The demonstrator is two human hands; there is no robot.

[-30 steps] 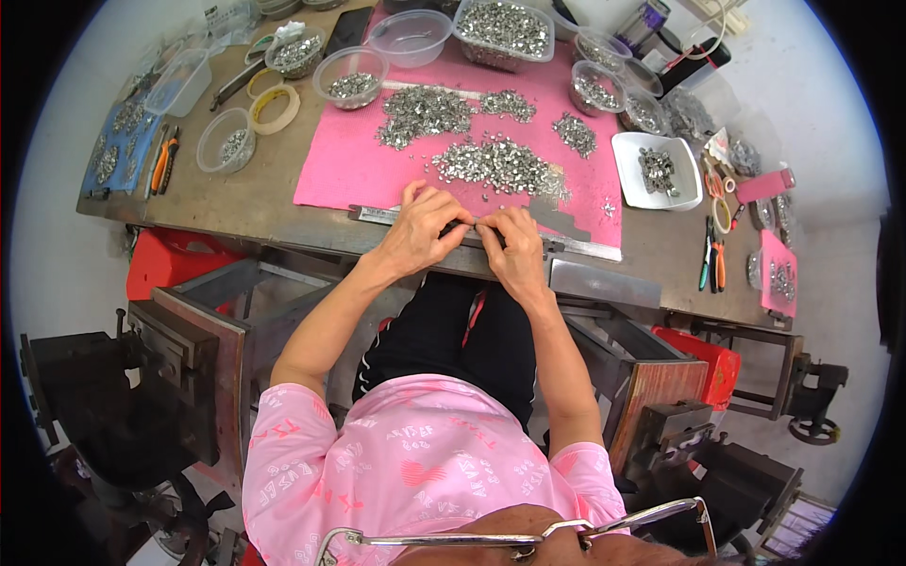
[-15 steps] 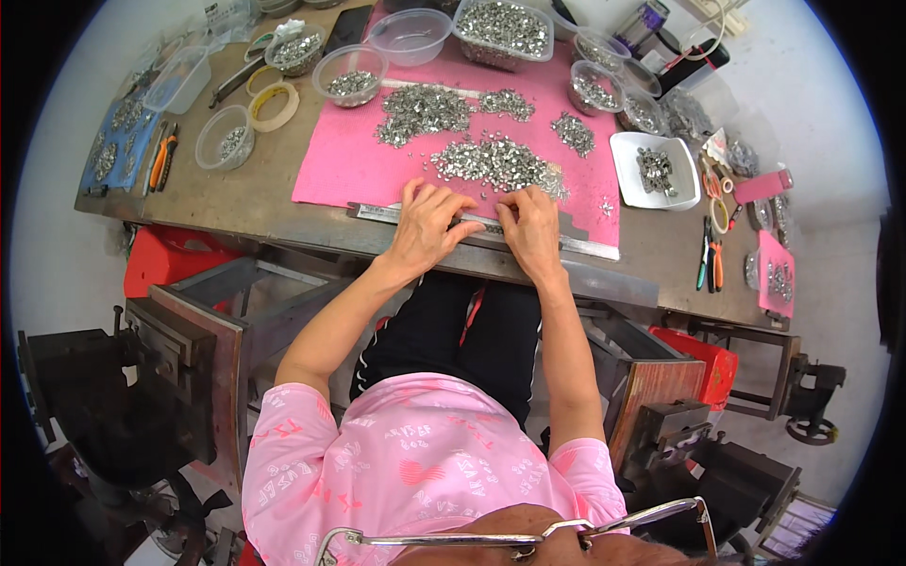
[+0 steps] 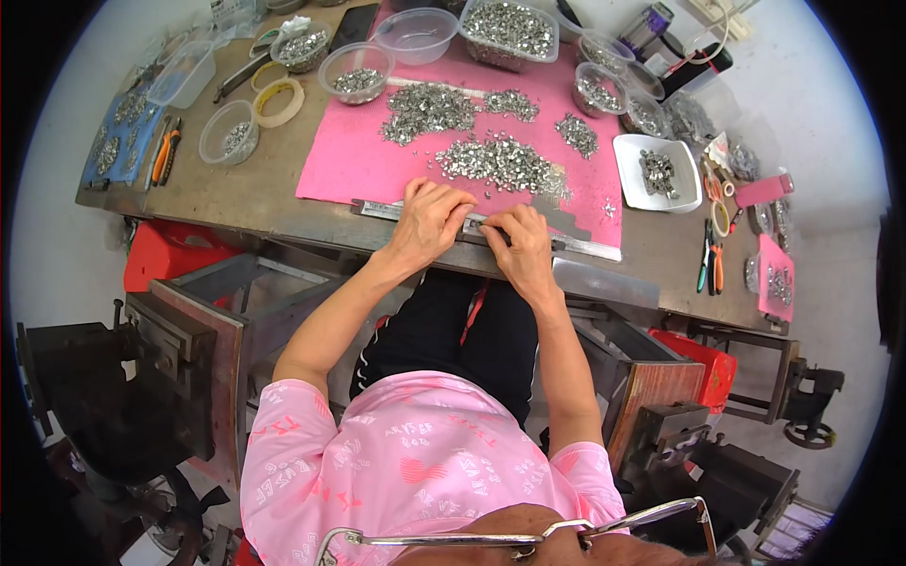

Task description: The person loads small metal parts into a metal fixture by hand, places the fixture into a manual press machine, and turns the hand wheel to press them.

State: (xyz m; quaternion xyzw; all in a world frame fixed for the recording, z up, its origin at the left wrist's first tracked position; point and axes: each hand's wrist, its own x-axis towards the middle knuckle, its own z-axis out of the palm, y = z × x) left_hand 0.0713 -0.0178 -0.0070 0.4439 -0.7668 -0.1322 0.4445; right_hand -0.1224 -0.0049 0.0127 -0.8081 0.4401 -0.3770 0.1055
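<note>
Both hands meet over a long narrow metal bar that lies along the front edge of a pink mat. My left hand rests on the bar with curled fingers, thumb and fingertips together. Close beside it, my right hand pinches at the bar's middle; whatever sits between those fingertips is too small to make out. Just beyond the hands spreads a loose pile of small shiny metal pieces. Farther back lies a larger pile of similar pieces, with smaller heaps to its right.
A white square dish with metal pieces stands at right, near orange-handled pliers. Clear plastic tubs line the back. At left are a tape roll, a round tub and more pliers. Red bins sit below.
My right hand has shifted left and slightly nearer me along the bar, closer to my left hand. The left hand stays nearly in place.
</note>
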